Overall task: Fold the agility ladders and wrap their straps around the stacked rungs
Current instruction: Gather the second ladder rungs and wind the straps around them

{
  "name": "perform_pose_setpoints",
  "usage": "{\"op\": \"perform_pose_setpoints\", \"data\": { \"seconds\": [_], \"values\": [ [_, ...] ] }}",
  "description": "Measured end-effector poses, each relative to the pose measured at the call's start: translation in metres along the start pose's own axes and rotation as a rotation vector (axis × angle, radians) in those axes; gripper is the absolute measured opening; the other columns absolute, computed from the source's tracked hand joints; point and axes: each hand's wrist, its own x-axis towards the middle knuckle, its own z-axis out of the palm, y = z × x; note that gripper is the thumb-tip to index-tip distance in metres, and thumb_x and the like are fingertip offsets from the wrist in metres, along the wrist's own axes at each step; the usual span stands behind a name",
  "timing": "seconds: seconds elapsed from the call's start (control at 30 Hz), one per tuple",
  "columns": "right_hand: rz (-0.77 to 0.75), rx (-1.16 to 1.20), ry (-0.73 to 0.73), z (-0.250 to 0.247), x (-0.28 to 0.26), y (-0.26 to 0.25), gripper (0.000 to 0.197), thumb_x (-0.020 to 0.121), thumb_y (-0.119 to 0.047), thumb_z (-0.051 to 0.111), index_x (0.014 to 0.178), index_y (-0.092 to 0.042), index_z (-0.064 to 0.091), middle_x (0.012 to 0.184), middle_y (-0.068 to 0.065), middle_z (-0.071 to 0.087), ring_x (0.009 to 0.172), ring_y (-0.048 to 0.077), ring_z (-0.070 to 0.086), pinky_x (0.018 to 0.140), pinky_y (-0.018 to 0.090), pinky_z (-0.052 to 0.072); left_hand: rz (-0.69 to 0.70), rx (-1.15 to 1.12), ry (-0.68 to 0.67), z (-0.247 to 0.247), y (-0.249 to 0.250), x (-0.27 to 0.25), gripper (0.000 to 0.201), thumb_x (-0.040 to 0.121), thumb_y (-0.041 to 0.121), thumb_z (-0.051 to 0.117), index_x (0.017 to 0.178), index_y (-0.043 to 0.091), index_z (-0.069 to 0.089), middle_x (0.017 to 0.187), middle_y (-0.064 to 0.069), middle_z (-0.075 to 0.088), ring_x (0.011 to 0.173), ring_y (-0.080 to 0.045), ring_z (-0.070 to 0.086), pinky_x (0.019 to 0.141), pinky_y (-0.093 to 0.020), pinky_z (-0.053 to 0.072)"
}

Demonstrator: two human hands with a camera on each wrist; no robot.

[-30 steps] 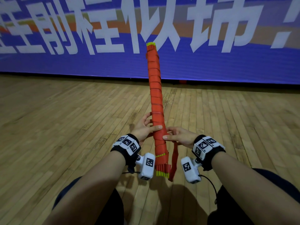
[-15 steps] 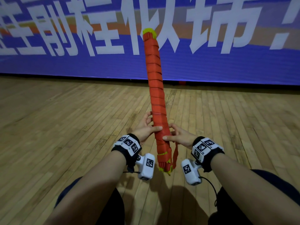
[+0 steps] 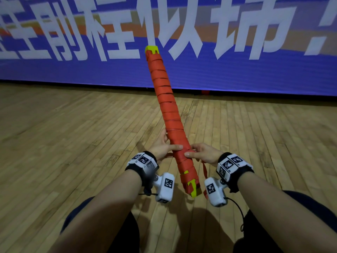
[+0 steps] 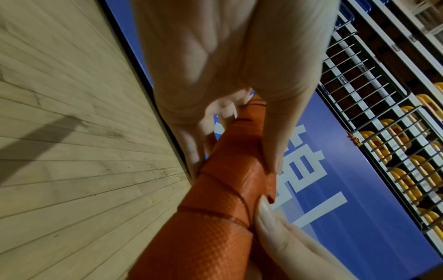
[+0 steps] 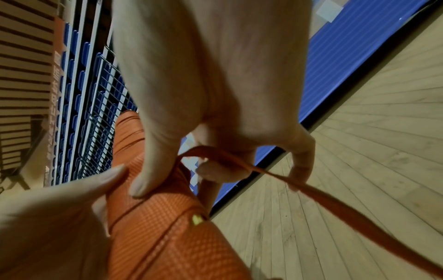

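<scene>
The folded agility ladder is a long bundle (image 3: 168,114) of yellow rungs wound in red-orange strap, held up in front of me with its far end tilted up and left. My left hand (image 3: 164,146) grips the bundle (image 4: 215,217) near its lower part, thumb on top, fingers behind. My right hand (image 3: 202,153) holds it from the right, thumb pressing the wrap (image 5: 153,217). A loose strap tail (image 5: 311,189) runs through the right fingers and hangs down (image 3: 205,172) beside the wrist. Yellow rung ends (image 3: 192,188) show at the near end.
Wooden gym floor (image 3: 73,143) lies all around. A blue banner (image 3: 237,75) with large white characters lines the far wall. Railings and yellow seats (image 4: 395,151) show in the left wrist view. My knees (image 3: 102,234) are at the bottom edge.
The bundle's far end has swung left and its near end right, and it has turned in my hands. The hanging strap tail has shifted to the right side by my right wrist.
</scene>
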Motion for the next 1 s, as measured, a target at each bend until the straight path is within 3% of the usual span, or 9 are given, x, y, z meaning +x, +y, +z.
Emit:
{"op": "perform_pose_setpoints", "data": {
  "seconds": [0.07, 0.13, 0.2, 0.3, 0.4, 0.57, 0.77, 0.9, 1.0],
  "values": [
    [-0.026, -0.050, -0.017, -0.001, 0.001, -0.001, 0.030, 0.092, -0.021, 0.059, 0.116, -0.001, 0.059, 0.093, 0.001, 0.065, 0.075, 0.004, 0.058, 0.068, 0.013, 0.042, 0.006, -0.010, -0.008, 0.000, 0.002, 0.001, 0.073, 0.078, -0.005, 0.071, 0.133, 0.030, 0.037, 0.128, -0.003, 0.054, 0.113, -0.026, 0.059, 0.088, -0.050, 0.053],
    [-0.035, -0.037, 0.009, 0.000, 0.002, -0.001, 0.036, 0.091, -0.021, 0.061, 0.119, 0.002, 0.058, 0.110, 0.014, 0.066, 0.098, 0.022, 0.064, 0.090, 0.029, 0.049, -0.004, -0.002, -0.016, 0.000, 0.005, 0.003, 0.073, 0.079, -0.006, 0.070, 0.134, 0.029, 0.037, 0.119, -0.005, 0.058, 0.107, -0.024, 0.061, 0.084, -0.047, 0.055],
    [-0.037, -0.054, 0.052, 0.005, 0.004, 0.001, 0.035, 0.089, -0.022, 0.064, 0.113, 0.002, 0.059, 0.112, 0.021, 0.065, 0.106, 0.033, 0.061, 0.098, 0.042, 0.047, -0.025, 0.067, -0.003, 0.000, 0.007, 0.005, 0.070, 0.079, 0.004, 0.074, 0.134, 0.027, 0.038, 0.111, -0.006, 0.062, 0.098, -0.021, 0.063, 0.076, -0.041, 0.057],
    [-0.029, -0.146, 0.090, 0.014, 0.006, 0.003, 0.028, 0.087, -0.028, 0.067, 0.099, -0.004, 0.063, 0.103, 0.020, 0.067, 0.099, 0.034, 0.062, 0.092, 0.042, 0.046, -0.048, 0.163, 0.081, 0.002, 0.005, 0.006, 0.067, 0.075, 0.022, 0.080, 0.130, 0.026, 0.042, 0.103, -0.004, 0.065, 0.090, -0.017, 0.065, 0.061, -0.033, 0.056],
    [-0.020, -0.156, 0.117, 0.017, 0.007, 0.001, 0.018, 0.085, -0.031, 0.069, 0.079, -0.018, 0.058, 0.090, 0.011, 0.064, 0.086, 0.025, 0.060, 0.082, 0.036, 0.046, -0.043, 0.167, 0.131, 0.003, 0.004, 0.006, 0.061, 0.077, 0.020, 0.079, 0.127, 0.020, 0.045, 0.093, 0.002, 0.062, 0.078, -0.011, 0.063, 0.050, -0.026, 0.052],
    [-0.017, -0.044, 0.083, 0.007, 0.005, -0.001, 0.020, 0.083, -0.023, 0.071, 0.074, -0.018, 0.055, 0.082, 0.004, 0.062, 0.080, 0.017, 0.058, 0.080, 0.030, 0.046, -0.038, 0.131, 0.133, 0.003, 0.003, 0.005, 0.056, 0.079, 0.014, 0.076, 0.126, 0.016, 0.046, 0.096, 0.003, 0.062, 0.078, -0.007, 0.061, 0.050, -0.022, 0.053],
    [-0.070, 0.095, -0.024, -0.002, -0.003, -0.005, 0.004, 0.089, -0.008, 0.061, 0.086, -0.009, 0.058, 0.087, 0.005, 0.062, 0.082, 0.012, 0.059, 0.081, 0.019, 0.046, -0.004, 0.076, 0.111, 0.001, 0.005, 0.002, 0.052, 0.081, 0.010, 0.073, 0.122, 0.025, 0.044, 0.098, 0.008, 0.060, 0.083, -0.006, 0.061, 0.060, -0.024, 0.055],
    [-0.094, -0.045, 0.043, -0.002, 0.003, -0.001, 0.010, 0.088, -0.017, 0.066, 0.086, -0.012, 0.057, 0.092, 0.009, 0.061, 0.090, 0.020, 0.058, 0.090, 0.037, 0.046, 0.002, 0.087, 0.124, 0.002, 0.007, 0.002, 0.052, 0.081, 0.009, 0.073, 0.122, 0.022, 0.043, 0.098, 0.006, 0.059, 0.082, -0.007, 0.060, 0.056, -0.022, 0.054],
    [-0.078, -0.116, 0.083, -0.001, 0.006, 0.001, 0.016, 0.085, -0.023, 0.069, 0.084, -0.015, 0.056, 0.092, 0.010, 0.061, 0.088, 0.023, 0.058, 0.089, 0.043, 0.047, -0.017, 0.177, 0.151, 0.005, 0.006, 0.002, 0.060, 0.077, 0.019, 0.078, 0.127, 0.015, 0.045, 0.106, 0.001, 0.060, 0.087, -0.015, 0.062, 0.062, -0.032, 0.056]
  ]
}}
